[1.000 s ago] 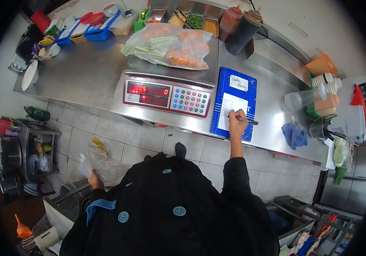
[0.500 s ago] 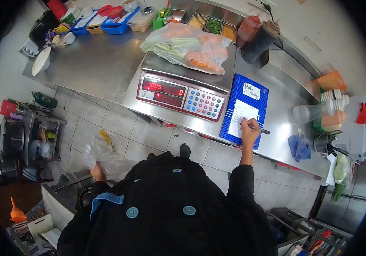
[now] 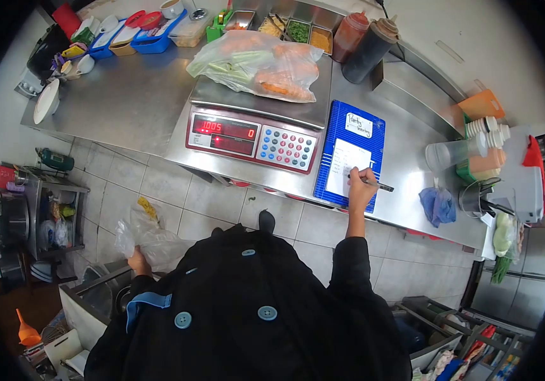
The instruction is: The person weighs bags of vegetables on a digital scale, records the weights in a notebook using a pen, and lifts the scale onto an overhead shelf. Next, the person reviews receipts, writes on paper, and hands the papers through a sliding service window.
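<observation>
My right hand (image 3: pixel 363 185) is closed round a black pen (image 3: pixel 383 187), its tip on the white paper (image 3: pixel 347 166) that lies on a blue notebook (image 3: pixel 377 136). My left hand (image 3: pixel 138 261), low at the left, grips a clear plastic bag (image 3: pixel 152 238) with something yellow in it. A scale (image 3: pixel 253 141) stands left of the notebook, its red display reading 1.005 and 0. On its plate rests a clear bag of carrots and green stalks (image 3: pixel 263 66).
Sauce bottles (image 3: pixel 369 49) and metal food trays (image 3: pixel 298 32) line the counter's back. Blue bins (image 3: pixel 158 39) and a white plate (image 3: pixel 47 101) are at the left. A blue bag (image 3: pixel 437 206), stacked cups (image 3: pixel 487 131) and a utensil holder (image 3: pixel 471 199) are at the right.
The camera view has shifted, moving the whole scene slightly. My right hand has moved a little down the paper with the pen. My left hand still holds the plastic bag.
</observation>
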